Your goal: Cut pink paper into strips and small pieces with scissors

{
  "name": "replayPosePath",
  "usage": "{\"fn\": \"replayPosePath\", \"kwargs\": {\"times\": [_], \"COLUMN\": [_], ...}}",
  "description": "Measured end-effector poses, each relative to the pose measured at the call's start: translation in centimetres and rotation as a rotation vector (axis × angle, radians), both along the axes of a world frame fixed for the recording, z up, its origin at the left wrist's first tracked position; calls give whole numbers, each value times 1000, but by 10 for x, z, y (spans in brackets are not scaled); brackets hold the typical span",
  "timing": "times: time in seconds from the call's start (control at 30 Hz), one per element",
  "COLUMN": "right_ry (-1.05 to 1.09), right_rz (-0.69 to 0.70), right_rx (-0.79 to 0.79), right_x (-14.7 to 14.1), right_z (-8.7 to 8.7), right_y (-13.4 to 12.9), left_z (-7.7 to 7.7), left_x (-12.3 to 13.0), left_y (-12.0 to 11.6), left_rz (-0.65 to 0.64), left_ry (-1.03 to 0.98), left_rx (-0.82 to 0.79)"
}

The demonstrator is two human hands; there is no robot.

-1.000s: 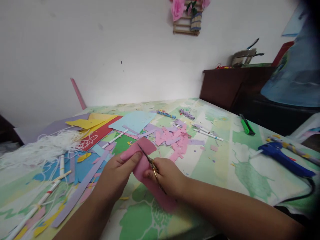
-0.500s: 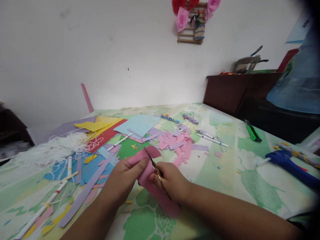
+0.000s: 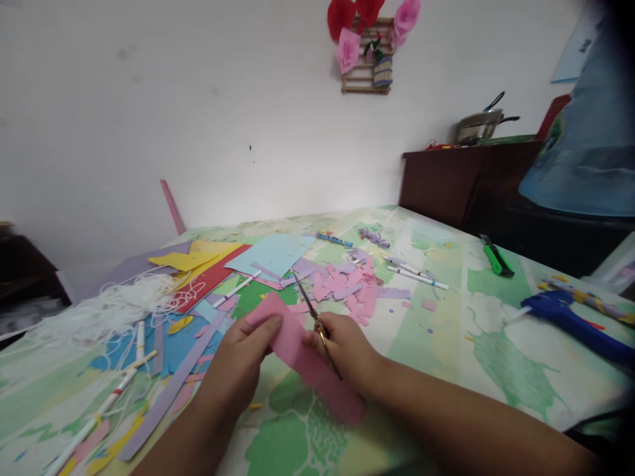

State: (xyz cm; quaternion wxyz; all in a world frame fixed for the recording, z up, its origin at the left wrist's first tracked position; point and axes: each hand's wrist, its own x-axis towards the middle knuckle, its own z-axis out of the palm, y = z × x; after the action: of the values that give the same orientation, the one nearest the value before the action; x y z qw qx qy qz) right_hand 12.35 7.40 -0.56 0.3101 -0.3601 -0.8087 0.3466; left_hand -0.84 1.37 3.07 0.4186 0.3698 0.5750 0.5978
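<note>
My left hand (image 3: 247, 350) pinches a long strip of pink paper (image 3: 310, 363) near its upper end, thumb on top. The strip slants down to the right, its lower end beneath my right wrist. My right hand (image 3: 344, 344) is closed around a pair of gold-handled scissors (image 3: 322, 329), whose dark blades point up and away, just right of the strip's upper end. The blades look closed or nearly so and stand apart from the strip's upper edge. Beyond them lies a heap of pink and lilac paper scraps (image 3: 347, 284).
White string (image 3: 124, 307), coloured sheets such as the light blue sheet (image 3: 272, 254), and paper-wrapped sticks cover the left and middle. To the right lie a green utility knife (image 3: 496, 256) and a blue glue gun (image 3: 575, 324). A wall stands behind the patterned tablecloth (image 3: 426, 370).
The scissors have come away from the pink strip, and the corner piece beyond the blades has come off it. My left hand has shifted slightly left with the strip. The view has turned slightly.
</note>
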Motion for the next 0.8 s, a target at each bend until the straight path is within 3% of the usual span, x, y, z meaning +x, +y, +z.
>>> {"fn": "replayPosePath", "kwargs": {"times": [0.13,0.33,0.43,0.63,0.8], "right_ry": [73,203,248,204,-205], "right_rz": [-39,317,359,283,56], "right_rx": [-41,-425,-464,-321,163], "right_x": [7,1,-4,-2,12], "right_z": [0,-3,-3,1,16], "right_y": [8,8,6,3,8], "left_z": [-1,-6,-8,-15,-10], "left_x": [3,2,3,2,-4], "left_y": [2,5,5,6,5], "left_rz": [-7,-141,-150,-238,-94], "left_ry": [-71,-34,-20,-27,78], "left_rx": [15,67,54,-9,3]}}
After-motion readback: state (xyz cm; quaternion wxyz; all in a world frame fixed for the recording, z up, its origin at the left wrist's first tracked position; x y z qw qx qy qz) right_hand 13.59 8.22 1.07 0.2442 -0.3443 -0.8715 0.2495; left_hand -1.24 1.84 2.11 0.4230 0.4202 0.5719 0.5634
